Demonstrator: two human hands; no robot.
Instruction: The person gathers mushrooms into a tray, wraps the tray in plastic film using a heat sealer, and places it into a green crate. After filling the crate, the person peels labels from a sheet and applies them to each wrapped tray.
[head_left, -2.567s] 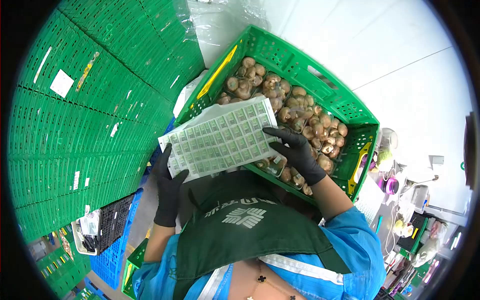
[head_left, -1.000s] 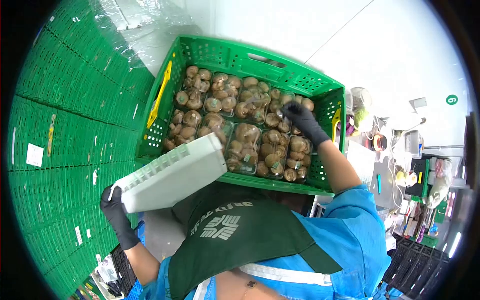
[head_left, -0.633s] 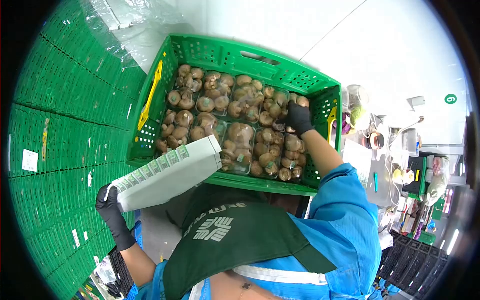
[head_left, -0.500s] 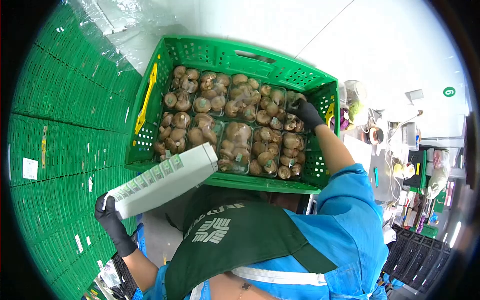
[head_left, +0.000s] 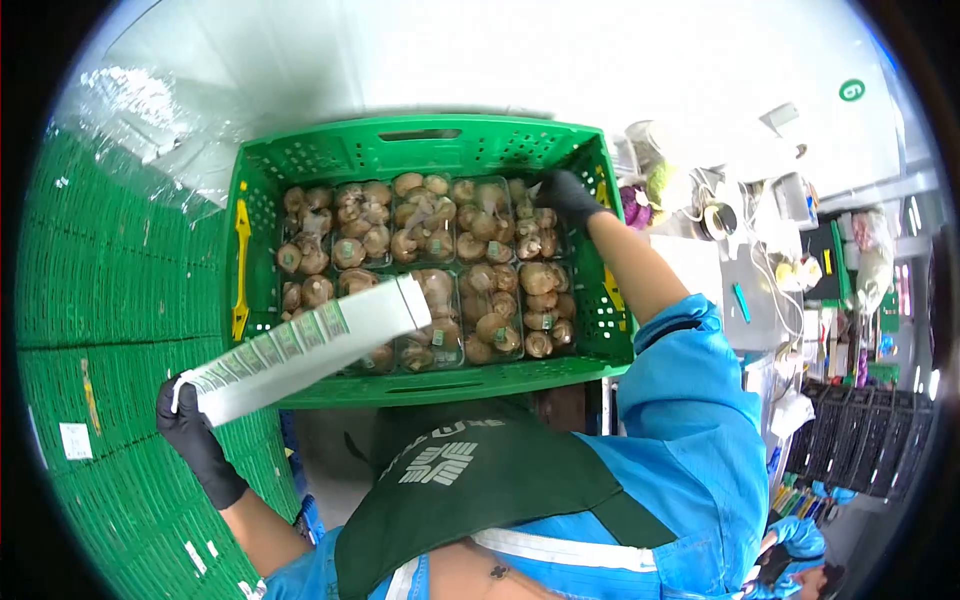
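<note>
My left hand [head_left: 190, 420], in a black glove, grips the lower left end of a long white strip of board or box [head_left: 320, 370]. A row of green-printed labels runs along its upper edge. The strip slants over the near left corner of a green crate [head_left: 480, 378], hiding some packs there. Clear packs of brown mushrooms [head_left: 425, 215] fill the crate in two rows. At the far right corner, my black-gloved right hand [head_left: 570, 196] is closed on the upper edge of a mushroom pack [head_left: 535, 235]; its fingertips are partly hidden.
Tall stacks of green crates [head_left: 120, 300] stand at the left, with clear plastic film [head_left: 130, 105] above them. To the right, a worktop [head_left: 750, 290] holds cables, a tape roll [head_left: 719, 221] and a teal cutter [head_left: 741, 302]. Another person [head_left: 795, 550] is at the lower right.
The view has shifted, so the crate appears further left and lower. My left hand still holds the white strip; my right hand has moved to the top edge of the corner pack.
</note>
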